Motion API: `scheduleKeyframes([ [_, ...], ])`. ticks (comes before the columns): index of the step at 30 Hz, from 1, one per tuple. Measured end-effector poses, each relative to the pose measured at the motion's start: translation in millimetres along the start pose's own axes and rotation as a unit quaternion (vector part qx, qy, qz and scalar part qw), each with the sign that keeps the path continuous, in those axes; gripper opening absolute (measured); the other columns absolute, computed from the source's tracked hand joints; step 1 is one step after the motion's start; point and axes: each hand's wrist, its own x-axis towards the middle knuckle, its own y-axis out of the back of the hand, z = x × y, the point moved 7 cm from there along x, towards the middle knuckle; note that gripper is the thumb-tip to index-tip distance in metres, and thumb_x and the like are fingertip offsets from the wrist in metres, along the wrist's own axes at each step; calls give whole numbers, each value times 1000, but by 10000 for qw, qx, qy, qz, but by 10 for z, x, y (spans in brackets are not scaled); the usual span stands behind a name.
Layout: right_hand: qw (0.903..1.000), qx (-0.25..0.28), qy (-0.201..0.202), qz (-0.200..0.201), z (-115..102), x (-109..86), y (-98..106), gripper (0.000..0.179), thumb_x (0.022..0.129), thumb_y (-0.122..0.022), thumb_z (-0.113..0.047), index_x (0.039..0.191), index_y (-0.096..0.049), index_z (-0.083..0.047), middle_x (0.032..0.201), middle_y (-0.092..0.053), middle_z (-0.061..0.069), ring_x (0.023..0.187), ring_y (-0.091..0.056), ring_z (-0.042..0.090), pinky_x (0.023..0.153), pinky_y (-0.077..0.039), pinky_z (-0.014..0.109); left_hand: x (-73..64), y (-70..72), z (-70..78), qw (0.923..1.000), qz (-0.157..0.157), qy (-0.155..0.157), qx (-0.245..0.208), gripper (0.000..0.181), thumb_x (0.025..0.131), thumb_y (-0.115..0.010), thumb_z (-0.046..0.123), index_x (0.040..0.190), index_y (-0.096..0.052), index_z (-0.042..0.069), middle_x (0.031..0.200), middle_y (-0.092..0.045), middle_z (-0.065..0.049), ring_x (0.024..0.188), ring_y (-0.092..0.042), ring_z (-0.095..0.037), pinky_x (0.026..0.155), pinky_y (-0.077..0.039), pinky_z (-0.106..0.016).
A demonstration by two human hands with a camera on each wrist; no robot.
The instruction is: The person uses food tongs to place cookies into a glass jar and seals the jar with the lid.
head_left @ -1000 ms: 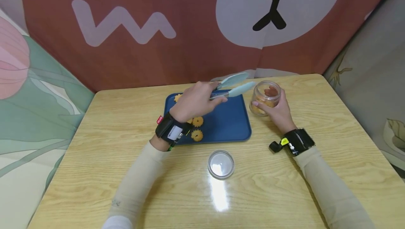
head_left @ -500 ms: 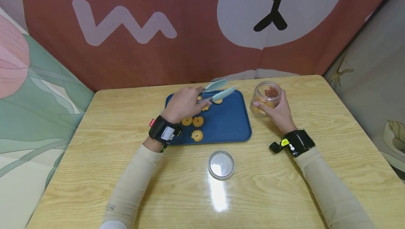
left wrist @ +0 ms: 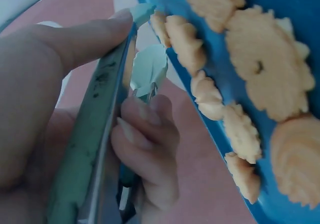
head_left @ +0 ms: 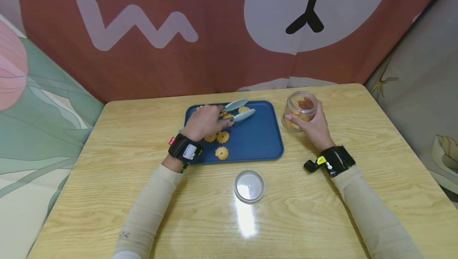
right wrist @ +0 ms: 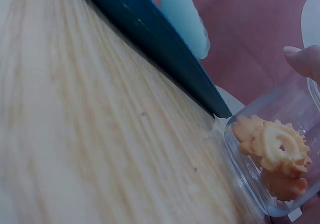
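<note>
My left hand (head_left: 204,124) grips a pair of tongs (head_left: 245,115) with pale blue tips, above a dark blue tray (head_left: 257,141). The tips stand apart, on either side of a cookie (head_left: 243,109) near the tray's back edge. In the left wrist view, thumb and fingers wrap the tongs' handles (left wrist: 92,129), with nothing between the tips. Several more cookies (head_left: 222,153) lie on the tray's left half, some hidden under the hand. My right hand (head_left: 316,129) holds a clear open jar (head_left: 289,123) upright on the table; cookies (right wrist: 280,146) lie inside it.
A round clear lid (head_left: 249,186) lies on the wooden table (head_left: 304,211) in front of the tray. Behind the table's far edge hangs a reddish-brown printed cloth (head_left: 222,64). The jar stands close to the tray's right side.
My left hand has moved left and then lower with the tongs, from beside the jar back over the cookies, nothing between the tips. The right hand and jar have stayed put.
</note>
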Motion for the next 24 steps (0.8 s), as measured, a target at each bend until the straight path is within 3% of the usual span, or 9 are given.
scheduleKeyframes([
  [6, 10000, -17, 15, 42, 198, 69, 24, 80, 76, -80, -23, 139, -31, -24, 133, -44, 11, 120, -41, 20, 96, -33, 40, -1, -84, -42, 9998, -135, 81, -90, 32, 85, -66, 45, 95, -57, 15, 56, -46, -2, 44, -50, -15, 41, -34, -29],
  [12, 9999, -14, 50, 87, 218, 80, 29, 81, 75, -81, -25, 139, -31, -23, 132, -45, 11, 119, -41, 19, 96, -33, 40, 11, -98, -43, 9999, -143, 19, -74, 37, 86, -65, 43, 104, -61, 11, 57, -49, -2, 44, -50, -15, 41, -36, -29],
  [18, 9999, -28, 10, 102, 206, 78, 23, 82, 74, -81, -25, 139, -31, -23, 132, -45, 11, 119, -42, 19, 96, -34, 40, -2, -84, 17, 9995, -13, -222, 242, 18, 94, -59, 33, 94, -64, 15, 61, -51, -2, 49, -49, -15, 43, -34, -29],
  [24, 9999, -36, 43, 88, 204, 66, 30, 83, 74, -81, -25, 140, -31, -18, 133, -45, 12, 120, -41, 20, 96, -34, 41, -17, -82, 37, 9987, 102, -314, 379, 15, 94, -59, 32, 95, -64, 17, 60, -50, -2, 49, -49, -15, 43, -32, -29],
])
